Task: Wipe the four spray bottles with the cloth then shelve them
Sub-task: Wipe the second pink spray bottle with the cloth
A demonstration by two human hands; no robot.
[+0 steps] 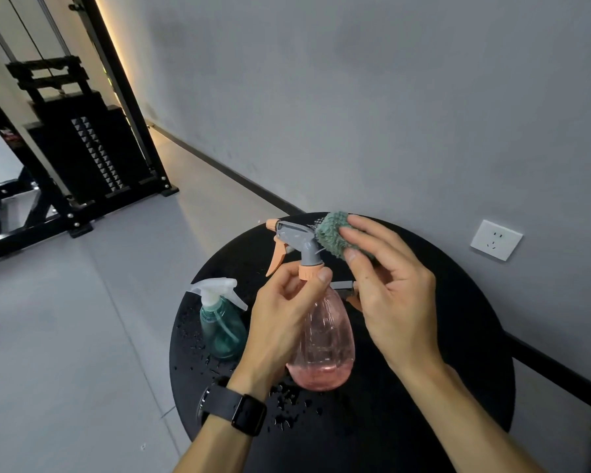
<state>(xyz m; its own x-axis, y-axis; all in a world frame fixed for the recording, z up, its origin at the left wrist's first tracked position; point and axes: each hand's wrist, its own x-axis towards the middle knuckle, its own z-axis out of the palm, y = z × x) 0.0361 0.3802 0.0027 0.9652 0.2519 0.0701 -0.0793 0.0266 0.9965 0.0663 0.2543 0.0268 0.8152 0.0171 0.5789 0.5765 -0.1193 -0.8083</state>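
My left hand (pixel 284 315) grips a pink spray bottle (pixel 325 349) by its neck, just under the grey and orange trigger head (pixel 294 238), and holds it above the round black table (pixel 440 387). My right hand (pixel 389 288) pinches a green cloth (pixel 331 233) and presses it against the back of the trigger head. A teal spray bottle (pixel 220 329) with a white trigger stands on the table's left side. Behind my right hand, a grey and orange part of another bottle (pixel 347 290) shows, mostly hidden.
Water drops (pixel 287 404) lie scattered on the table's left and front. A grey wall with a white socket (pixel 496 240) runs close behind the table. A black weight machine (pixel 79 145) stands at the far left on the grey floor.
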